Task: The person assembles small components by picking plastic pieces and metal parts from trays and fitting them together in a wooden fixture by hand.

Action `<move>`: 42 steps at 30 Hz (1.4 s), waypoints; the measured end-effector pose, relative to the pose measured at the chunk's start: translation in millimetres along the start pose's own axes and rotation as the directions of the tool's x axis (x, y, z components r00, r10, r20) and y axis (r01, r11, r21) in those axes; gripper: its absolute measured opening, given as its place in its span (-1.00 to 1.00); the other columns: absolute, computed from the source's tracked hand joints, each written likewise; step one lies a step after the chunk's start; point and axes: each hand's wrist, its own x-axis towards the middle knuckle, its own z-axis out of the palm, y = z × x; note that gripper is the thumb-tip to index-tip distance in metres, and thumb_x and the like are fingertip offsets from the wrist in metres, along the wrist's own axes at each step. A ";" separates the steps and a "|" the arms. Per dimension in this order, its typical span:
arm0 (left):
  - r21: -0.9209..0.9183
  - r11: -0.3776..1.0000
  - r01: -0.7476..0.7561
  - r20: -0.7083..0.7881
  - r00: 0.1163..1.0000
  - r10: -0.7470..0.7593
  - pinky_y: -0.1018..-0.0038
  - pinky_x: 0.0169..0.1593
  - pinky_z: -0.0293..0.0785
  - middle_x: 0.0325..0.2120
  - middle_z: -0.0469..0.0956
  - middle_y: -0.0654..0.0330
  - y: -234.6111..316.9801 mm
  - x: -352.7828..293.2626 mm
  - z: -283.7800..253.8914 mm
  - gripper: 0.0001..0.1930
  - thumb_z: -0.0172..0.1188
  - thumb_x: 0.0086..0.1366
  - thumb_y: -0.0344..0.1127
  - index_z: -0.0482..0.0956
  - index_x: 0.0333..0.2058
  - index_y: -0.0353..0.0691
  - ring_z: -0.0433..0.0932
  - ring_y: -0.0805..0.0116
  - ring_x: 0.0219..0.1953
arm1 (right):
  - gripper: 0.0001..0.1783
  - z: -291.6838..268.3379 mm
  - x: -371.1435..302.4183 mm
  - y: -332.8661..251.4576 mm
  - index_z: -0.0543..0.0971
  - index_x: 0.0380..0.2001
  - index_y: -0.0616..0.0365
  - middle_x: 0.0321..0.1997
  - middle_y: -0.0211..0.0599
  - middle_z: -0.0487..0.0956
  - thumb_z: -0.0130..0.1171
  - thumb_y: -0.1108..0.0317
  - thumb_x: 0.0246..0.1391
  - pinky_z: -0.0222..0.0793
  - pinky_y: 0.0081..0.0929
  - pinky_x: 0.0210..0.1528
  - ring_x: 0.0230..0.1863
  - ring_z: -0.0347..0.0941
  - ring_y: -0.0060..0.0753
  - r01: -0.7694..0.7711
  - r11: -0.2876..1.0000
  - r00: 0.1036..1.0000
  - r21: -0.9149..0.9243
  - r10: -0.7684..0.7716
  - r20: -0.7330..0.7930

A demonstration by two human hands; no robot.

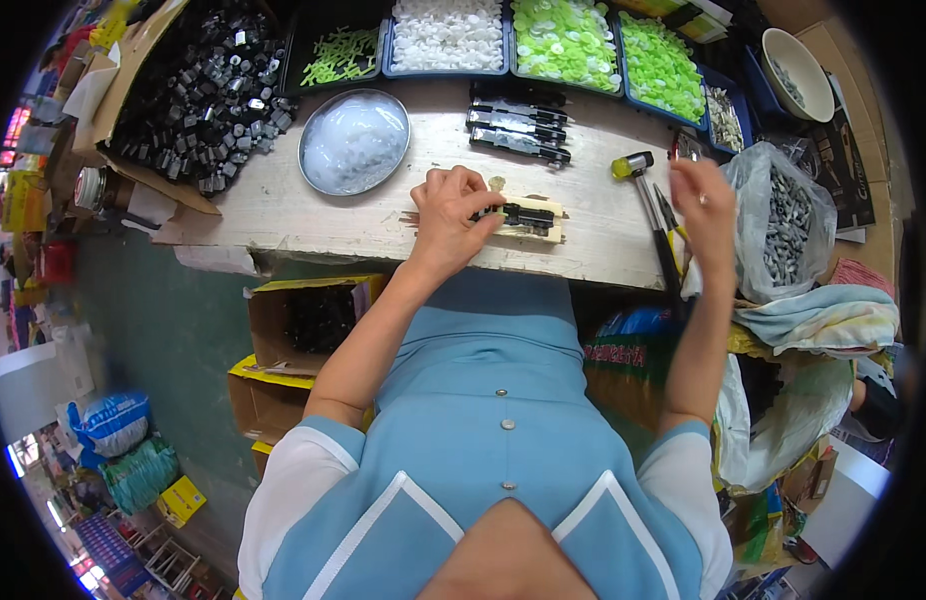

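Note:
On the bench in front of me, a long black plastic part (528, 217) lies in a pale wooden block (556, 232). My left hand (451, 218) is closed on the part's left end, with thumb and fingertips pinching it; a bit of green shows by the thumb. Off to the right, my right hand (705, 205) is raised beside a small round container (689, 147), its fingers bent and partly blurred. Whether it holds anything cannot be made out. A hammer (651, 200) with a yellow-faced head and pliers-like yellow-and-black handles (673, 225) lie just left of that hand.
Several similar black parts (518, 130) are lined up behind the block. A round dish (355, 140) of whitish translucent material sits left. Trays of white discs (448, 35) and green discs (566, 42) line the back. A carton of black pieces (208, 95) and a bag of metal pieces (783, 225) flank them.

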 end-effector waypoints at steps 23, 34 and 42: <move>0.128 0.987 0.094 -0.251 0.966 -0.060 0.31 -0.31 0.41 -0.53 0.47 0.06 -84.4 117.2 -87.0 -0.92 0.18 -0.02 -0.34 0.60 -0.50 -0.15 0.48 0.14 -0.41 | -0.69 -111.5 -86.2 195.1 0.47 -0.22 0.10 -0.33 -0.24 0.51 0.09 0.29 -0.10 0.29 -0.29 -0.20 -0.28 0.42 -0.17 -0.564 0.602 0.814 -0.565 0.519 -0.260; 0.485 0.691 0.536 -0.210 0.839 -0.503 0.24 -0.12 0.43 -0.29 0.53 -0.05 -174.5 206.1 -103.5 -0.80 0.08 -0.03 -0.44 0.59 -0.37 -0.17 0.50 -0.01 -0.18 | -0.77 -97.9 -77.2 190.4 0.51 -0.32 0.17 -0.38 -0.13 0.53 0.08 0.39 -0.14 0.31 -0.41 -0.24 -0.32 0.46 -0.21 -0.620 0.594 0.778 -0.512 0.551 -0.302; -0.199 0.935 0.293 -0.366 0.863 -0.348 0.49 -0.37 0.44 -0.56 0.58 0.12 -217.7 201.0 -118.9 -0.79 0.31 -0.13 -0.37 0.61 -0.43 -0.27 0.53 0.36 -0.53 | -0.76 -115.0 -87.0 222.6 0.47 -0.29 0.24 -0.38 -0.35 0.50 0.03 0.28 0.08 0.28 -0.61 -0.30 -0.36 0.38 -0.55 -0.473 0.877 0.817 -0.081 0.402 -0.414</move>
